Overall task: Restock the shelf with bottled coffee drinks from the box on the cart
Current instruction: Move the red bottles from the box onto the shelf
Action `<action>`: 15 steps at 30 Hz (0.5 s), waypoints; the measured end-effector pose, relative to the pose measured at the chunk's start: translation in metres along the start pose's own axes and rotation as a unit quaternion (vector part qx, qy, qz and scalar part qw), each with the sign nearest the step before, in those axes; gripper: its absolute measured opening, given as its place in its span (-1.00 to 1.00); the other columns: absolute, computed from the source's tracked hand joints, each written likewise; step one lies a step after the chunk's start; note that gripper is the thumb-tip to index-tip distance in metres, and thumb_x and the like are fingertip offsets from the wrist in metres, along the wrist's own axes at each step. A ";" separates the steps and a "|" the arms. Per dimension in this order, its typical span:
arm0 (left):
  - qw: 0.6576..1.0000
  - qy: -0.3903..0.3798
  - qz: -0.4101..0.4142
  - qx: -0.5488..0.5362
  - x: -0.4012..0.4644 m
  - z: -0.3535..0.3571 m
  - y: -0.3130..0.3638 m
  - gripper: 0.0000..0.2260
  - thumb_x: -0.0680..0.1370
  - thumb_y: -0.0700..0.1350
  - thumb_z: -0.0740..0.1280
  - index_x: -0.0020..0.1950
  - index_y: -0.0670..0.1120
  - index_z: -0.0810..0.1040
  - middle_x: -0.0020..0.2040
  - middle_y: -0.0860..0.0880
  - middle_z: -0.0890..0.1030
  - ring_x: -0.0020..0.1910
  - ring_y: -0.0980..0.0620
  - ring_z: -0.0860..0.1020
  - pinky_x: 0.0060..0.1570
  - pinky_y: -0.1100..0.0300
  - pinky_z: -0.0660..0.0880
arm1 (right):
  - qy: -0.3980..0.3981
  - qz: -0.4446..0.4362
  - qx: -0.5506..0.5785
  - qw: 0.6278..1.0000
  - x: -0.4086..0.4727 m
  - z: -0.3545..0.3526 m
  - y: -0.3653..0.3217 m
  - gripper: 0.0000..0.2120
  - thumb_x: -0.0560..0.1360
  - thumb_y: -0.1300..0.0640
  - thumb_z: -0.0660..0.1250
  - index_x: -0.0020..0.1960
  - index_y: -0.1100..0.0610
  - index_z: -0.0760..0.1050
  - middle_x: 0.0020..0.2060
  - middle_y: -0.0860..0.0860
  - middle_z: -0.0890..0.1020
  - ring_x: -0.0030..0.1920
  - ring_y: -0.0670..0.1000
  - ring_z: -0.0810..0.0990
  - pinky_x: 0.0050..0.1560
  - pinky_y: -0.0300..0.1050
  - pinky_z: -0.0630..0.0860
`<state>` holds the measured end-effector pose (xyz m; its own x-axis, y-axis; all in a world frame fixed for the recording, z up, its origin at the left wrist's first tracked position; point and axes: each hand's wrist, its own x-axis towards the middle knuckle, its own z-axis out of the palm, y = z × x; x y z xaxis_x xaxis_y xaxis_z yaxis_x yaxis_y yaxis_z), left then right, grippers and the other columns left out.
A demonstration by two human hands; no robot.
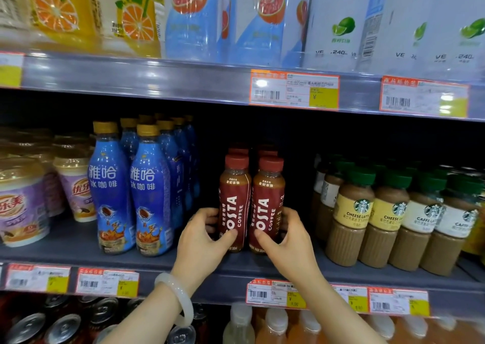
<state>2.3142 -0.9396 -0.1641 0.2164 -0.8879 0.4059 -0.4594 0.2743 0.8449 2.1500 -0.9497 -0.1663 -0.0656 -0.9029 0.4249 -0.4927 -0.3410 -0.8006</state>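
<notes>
Front row: two Costa bottles [235,202], two blue bottles [111,196], four Starbucks bottles [353,212] (more behind).

Both hands reach forward side by side, left hand [203,241] and right hand [287,246], fingers curled, gripping.

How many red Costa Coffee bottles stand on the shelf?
4 visible: left front bottle, right front bottle, and two red caps behind them. More may be hidden.

bright overhead light | glare on price tags [294,89] | blurred, bowed edges
</notes>
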 end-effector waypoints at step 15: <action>1.000 -0.010 -0.020 0.009 0.003 0.001 -0.002 -0.55 0.38 -0.03 0.49 0.22 -0.05 0.49 0.05 0.06 0.55 0.00 0.07 0.51 -0.01 0.19 0.43 | 0.001 0.000 0.009 1.000 0.000 0.001 0.002 -0.43 0.37 0.02 0.46 0.29 0.01 0.30 0.15 -0.06 0.52 0.12 -0.10 0.51 0.09 -0.21 0.47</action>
<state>2.3148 -0.9437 -0.1647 0.2177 -0.9052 0.3650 -0.4655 0.2324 0.8540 2.1504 -0.9504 -0.1683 -0.0671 -0.9028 0.4248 -0.4777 -0.3447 -0.8080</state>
